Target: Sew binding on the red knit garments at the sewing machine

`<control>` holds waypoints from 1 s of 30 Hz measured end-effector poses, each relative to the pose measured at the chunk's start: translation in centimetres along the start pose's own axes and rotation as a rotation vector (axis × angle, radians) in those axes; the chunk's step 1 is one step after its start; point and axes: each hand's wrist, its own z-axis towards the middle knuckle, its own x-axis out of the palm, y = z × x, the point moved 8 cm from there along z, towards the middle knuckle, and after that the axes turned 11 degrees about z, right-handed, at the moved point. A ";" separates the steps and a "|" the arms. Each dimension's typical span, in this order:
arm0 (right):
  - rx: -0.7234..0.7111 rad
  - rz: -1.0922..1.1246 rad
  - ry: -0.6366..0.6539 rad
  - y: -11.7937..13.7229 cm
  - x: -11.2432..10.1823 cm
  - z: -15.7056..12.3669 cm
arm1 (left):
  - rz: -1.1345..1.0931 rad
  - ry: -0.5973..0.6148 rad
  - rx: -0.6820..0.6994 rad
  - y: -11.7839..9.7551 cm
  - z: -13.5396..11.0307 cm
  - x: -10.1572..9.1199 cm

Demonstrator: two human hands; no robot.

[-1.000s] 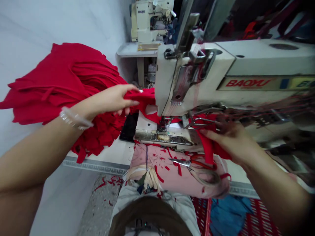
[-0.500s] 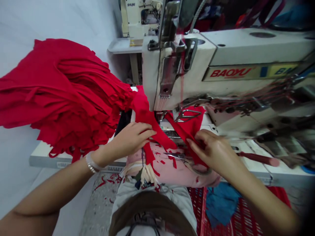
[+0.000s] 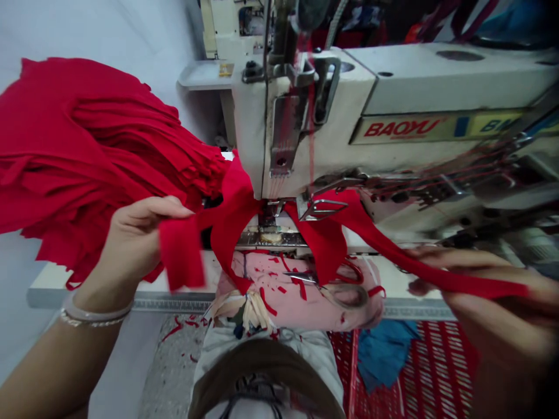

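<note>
My left hand point(image 3: 140, 233) is closed on the end of a red fabric strip point(image 3: 182, 250), left of the sewing machine point(image 3: 301, 134). My right hand point(image 3: 484, 291), blurred, grips another long red strip point(image 3: 393, 250) that runs back toward the presser foot. Between my hands, a red fabric piece point(image 3: 233, 227) lies on both sides of the needle area and passes under the foot. Scissors point(image 3: 349, 294) rest on the pink padded cloth point(image 3: 279, 308) at the table edge, among red scraps. A big heap of red fabric pieces point(image 3: 100, 157) hangs by my left hand.
Below the table on the right stands a red plastic basket point(image 3: 428, 372) holding blue-green cloth point(image 3: 384, 352). A second machine point(image 3: 227, 29) is behind. A measuring tape point(image 3: 174, 304) runs along the table's front edge. Red scraps lie on the floor.
My left hand has moved left and lifted a strip end. My right hand has moved far right, drawing a strip out. The red fabric between them has spread apart around the needle area.
</note>
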 end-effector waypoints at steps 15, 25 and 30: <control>-0.410 -0.665 0.185 -1.0 16.5 1.6 | 1.215 0.182 0.825 0.8 -3.1 11.6; -0.372 -0.624 0.149 -0.3 17.5 1.8 | 1.526 0.210 0.609 -0.1 -4.5 12.9; -0.301 -0.483 0.100 -0.6 16.7 2.3 | 1.516 0.193 0.638 0.1 -4.5 13.4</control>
